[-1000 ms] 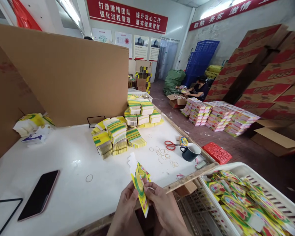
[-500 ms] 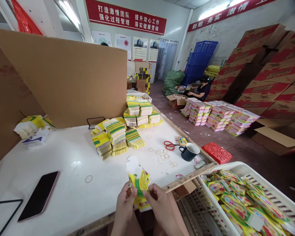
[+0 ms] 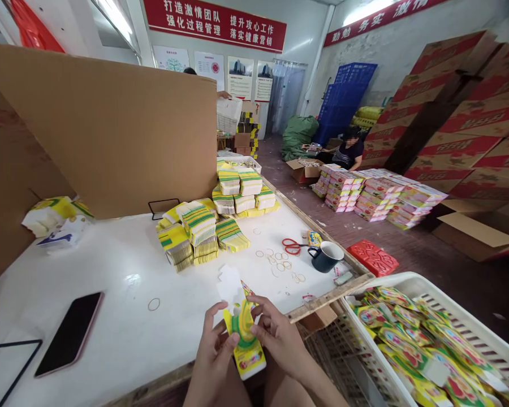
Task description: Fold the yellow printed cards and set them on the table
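Observation:
Both of my hands hold a small stack of yellow and green printed packets (image 3: 242, 328) over the near edge of the white table (image 3: 123, 294). My left hand (image 3: 214, 353) grips the stack's left side with the thumb on its face. On the right side, my right hand (image 3: 277, 336) pinches it with curled fingers. A white tab sticks up from the top of the stack. Bundled stacks of the same packets (image 3: 197, 232) lie on the table beyond.
A black phone (image 3: 70, 333) lies at the left, loose rubber bands (image 3: 280, 261), red scissors (image 3: 292, 246) and a dark mug (image 3: 326, 256) at the right. A white crate of packets (image 3: 424, 350) stands at my right. A cardboard screen (image 3: 110, 130) backs the table. A person sits among cartons beyond.
The packet stack has turned from edge-on to face-up and dropped lower toward me. My hands have shifted their grip around it.

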The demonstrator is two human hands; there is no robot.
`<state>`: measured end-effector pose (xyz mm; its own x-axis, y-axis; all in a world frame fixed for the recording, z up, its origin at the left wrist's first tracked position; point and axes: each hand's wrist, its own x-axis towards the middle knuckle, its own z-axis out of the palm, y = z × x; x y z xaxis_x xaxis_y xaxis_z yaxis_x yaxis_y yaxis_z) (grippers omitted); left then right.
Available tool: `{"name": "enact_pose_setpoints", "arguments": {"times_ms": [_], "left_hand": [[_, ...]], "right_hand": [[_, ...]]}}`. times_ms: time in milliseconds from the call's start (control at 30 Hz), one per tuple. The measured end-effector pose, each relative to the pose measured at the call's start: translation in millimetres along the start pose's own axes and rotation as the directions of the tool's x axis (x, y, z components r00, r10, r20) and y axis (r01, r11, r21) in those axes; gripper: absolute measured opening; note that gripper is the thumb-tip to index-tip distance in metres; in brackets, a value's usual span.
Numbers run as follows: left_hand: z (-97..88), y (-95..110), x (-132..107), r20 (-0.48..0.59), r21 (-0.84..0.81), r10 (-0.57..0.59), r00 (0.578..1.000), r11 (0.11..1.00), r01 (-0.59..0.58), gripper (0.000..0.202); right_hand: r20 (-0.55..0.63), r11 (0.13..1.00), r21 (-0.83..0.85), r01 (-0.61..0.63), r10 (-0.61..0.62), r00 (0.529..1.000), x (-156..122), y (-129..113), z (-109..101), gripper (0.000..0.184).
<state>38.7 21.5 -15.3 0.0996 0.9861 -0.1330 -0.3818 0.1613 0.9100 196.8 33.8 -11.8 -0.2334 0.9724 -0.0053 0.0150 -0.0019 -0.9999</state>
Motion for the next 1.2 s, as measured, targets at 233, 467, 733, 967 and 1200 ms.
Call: {"name": "enact_pose_setpoints", "arguments": {"times_ms": [233, 467, 733, 967, 1200], "left_hand": [[-17.0, 14.2, 0.5, 0.334, 0.069, -0.102, 0.937, 0.994, 0.083, 0.028], [-13.3, 18.1, -2.1, 0.418, 0.052, -0.156, 0.895, 0.988, 0.148, 0.022], [-12.7, 16.4, -3.8, 0.308, 0.013, -0.186, 0.933, 0.981, 0.192, 0.083], [-14.2, 11.0, 2.4, 0.22, 0.112, -0.124, 0.967, 0.989, 0.101, 0.039], [-12.7, 4.6, 3.4, 0.193, 0.217, -0.01, 0.981, 0.976, -0.033, 0.031]], "right_hand": [[0.135, 0.997, 0.04, -0.067, 0.061, 0.989, -4.2, -3.4, -8.0, 0.047], [0.218, 0.995, -0.014, -0.098, 0.099, 0.971, -1.6, -19.7, -11.6, 0.026], [-0.038, 0.998, 0.01, 0.06, -0.059, 0.998, 2.7, -7.0, -0.1, 0.023], [-0.143, 0.99, -0.105, 0.095, -0.11, 0.984, 2.5, -4.7, -12.1, 0.03], [0.085, 0.972, -0.203, -0.12, 0.139, 0.987, 1.5, -13.3, -8.2, 0.034]]}}
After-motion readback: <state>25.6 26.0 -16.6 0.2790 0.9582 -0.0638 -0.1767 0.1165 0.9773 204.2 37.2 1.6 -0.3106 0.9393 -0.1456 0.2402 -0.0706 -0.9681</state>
